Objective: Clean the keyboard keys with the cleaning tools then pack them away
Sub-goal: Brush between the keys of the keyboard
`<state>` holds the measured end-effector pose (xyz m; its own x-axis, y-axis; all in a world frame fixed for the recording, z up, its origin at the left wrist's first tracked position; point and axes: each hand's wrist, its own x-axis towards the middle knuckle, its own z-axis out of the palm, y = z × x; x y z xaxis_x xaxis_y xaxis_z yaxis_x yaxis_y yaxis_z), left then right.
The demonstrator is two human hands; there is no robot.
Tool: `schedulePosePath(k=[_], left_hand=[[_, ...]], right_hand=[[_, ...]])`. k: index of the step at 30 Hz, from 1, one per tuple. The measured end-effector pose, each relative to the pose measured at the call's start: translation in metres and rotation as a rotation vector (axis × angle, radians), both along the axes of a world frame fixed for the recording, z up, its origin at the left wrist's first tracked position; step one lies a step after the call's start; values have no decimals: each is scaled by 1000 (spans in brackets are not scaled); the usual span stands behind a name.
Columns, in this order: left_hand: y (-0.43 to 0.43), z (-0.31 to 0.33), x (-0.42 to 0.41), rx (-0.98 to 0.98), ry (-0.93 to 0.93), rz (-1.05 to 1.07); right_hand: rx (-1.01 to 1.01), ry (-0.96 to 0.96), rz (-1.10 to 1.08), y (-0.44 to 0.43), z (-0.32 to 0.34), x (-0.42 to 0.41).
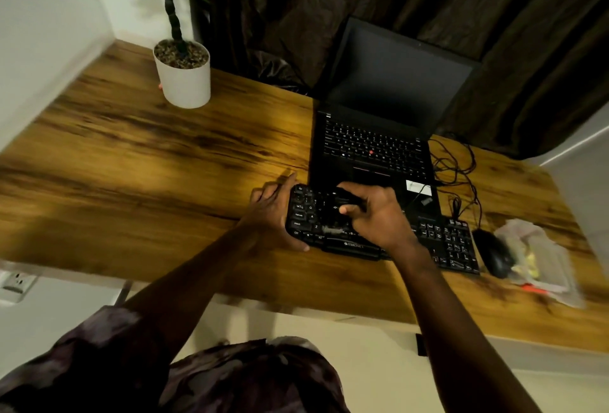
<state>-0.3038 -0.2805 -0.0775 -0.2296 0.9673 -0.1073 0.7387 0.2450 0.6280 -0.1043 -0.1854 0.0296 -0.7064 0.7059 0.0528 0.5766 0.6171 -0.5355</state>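
Note:
A black external keyboard [454, 244] lies on the wooden desk [148, 165] in front of an open laptop. My left hand [270, 211] grips the keyboard's left end, thumb at the front edge. My right hand [372, 211] hovers over the middle keys and holds a small black cleaning tool [346, 197] between thumb and fingers. A pale bristle-like blur shows on the keys below that hand at the brush tip [329, 230]. The tool's exact shape is hard to make out.
The open black laptop [379, 136] sits behind the keyboard. A black mouse [494, 254] and a clear plastic pouch [537, 258] with yellow and orange items lie to the right. Cables [458, 169] trail behind. A white potted plant [184, 76] stands at the back left.

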Motion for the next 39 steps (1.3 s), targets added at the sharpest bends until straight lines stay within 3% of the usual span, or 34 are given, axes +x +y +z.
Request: schedulePosePath(k=[5,12,19,26,33,39], left_hand=[[0,4,3,25,-3,-25],[-1,7,2,-36,16,-2],[-3,8,4,-5,16,-6],[-3,9,3,-18,19,10],[-5,12,4,0,24,-13],[-4,14,4,-6,27,-9]], right_hand=[[-73,126,61,-14,-3,-13],[20,-13,-45,4,-3,21],[-71,133,-2,-11,-13,-7],[45,-5,-62,2,-5,23],[6,113,-88,-11,-12,6],[15,31,-132,3,-5,39]])
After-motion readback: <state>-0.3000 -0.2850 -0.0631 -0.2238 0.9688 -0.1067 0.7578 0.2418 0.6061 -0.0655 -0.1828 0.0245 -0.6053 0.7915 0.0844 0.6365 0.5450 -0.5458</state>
